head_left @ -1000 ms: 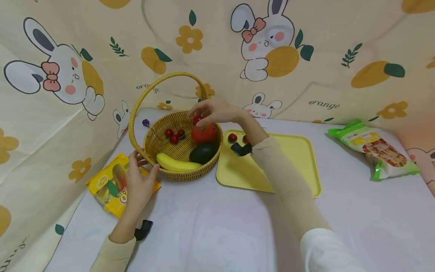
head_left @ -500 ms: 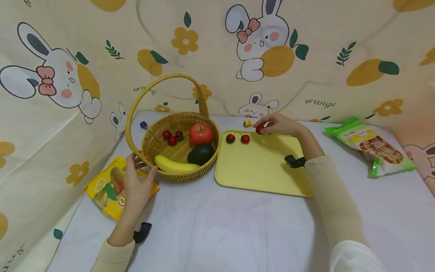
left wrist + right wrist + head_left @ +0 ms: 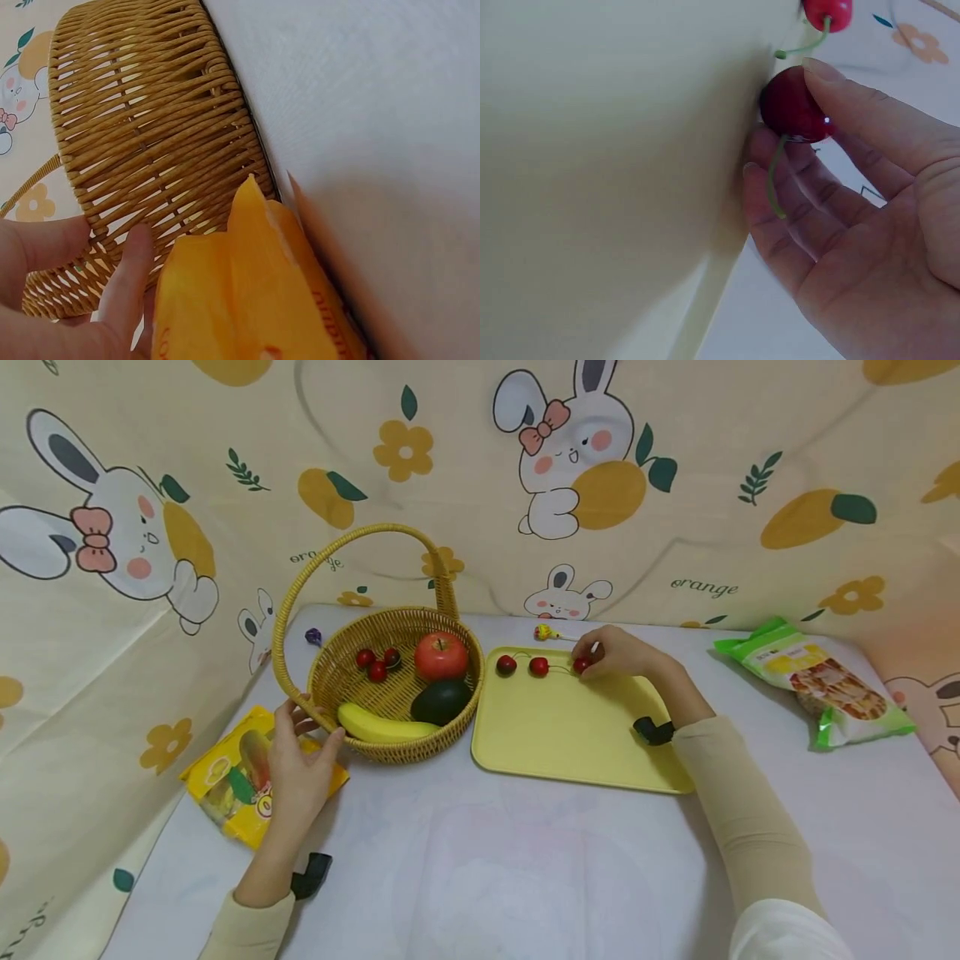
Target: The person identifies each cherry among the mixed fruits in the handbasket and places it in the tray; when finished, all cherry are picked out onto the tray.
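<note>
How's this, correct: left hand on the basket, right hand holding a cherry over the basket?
Not quite: the right hand holds the cherry at the tray, as the head view shows. The left hand is on the basket.

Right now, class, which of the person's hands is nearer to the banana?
Left. The left hand touches the basket, close beside one end of the banana; the right hand is farther off, beyond the basket's opposite side, pinching a cherry at the tray.
</note>
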`<state>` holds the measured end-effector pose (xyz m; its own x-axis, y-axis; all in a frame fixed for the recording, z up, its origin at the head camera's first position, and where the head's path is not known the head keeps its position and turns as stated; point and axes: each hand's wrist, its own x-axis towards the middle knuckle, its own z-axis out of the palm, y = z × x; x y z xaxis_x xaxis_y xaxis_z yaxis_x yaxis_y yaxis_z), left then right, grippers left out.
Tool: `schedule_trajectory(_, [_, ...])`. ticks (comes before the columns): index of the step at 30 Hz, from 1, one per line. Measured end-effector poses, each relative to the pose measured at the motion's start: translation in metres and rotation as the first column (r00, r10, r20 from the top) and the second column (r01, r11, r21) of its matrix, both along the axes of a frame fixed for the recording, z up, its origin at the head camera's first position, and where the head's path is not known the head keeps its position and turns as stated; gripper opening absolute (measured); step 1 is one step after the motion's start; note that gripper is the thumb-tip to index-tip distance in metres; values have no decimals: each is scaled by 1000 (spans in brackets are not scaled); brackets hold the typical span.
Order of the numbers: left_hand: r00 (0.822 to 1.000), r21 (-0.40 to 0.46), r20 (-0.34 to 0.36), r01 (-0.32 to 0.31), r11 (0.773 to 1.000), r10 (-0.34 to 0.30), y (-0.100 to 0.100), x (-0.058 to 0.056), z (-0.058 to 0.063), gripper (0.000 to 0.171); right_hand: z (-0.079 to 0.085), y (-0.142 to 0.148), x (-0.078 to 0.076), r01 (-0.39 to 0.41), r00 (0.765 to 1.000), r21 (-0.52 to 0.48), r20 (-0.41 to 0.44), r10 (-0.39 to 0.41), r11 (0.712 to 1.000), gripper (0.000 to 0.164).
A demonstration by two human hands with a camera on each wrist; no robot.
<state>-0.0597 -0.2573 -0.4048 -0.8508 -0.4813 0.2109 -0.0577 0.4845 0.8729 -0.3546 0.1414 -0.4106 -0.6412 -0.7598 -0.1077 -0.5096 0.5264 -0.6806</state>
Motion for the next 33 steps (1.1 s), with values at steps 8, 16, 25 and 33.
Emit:
schedule_trajectory(8, [1000, -4, 10, -6, 1000, 6, -2, 2, 2, 64, 32, -21, 5, 29, 997, -28, -76, -31, 999, 39])
schedule_trajectory(16, [1000, -5, 0, -11, 1000, 11, -4, 3, 1, 64, 100, -131, 25, -252, 967, -249, -94, 236, 935, 32])
schedule_trajectory(25, [1000, -19, -22, -2, 1000, 1, -7, 0, -4, 63, 95, -264, 44, -426, 891, -173, 93, 445, 888, 40])
schedule_trajectory(33, [1000, -10, 10, -9, 1000, 9, -5, -1, -5, 65, 58, -303, 46, -313, 890, -119, 310, 334, 942, 45])
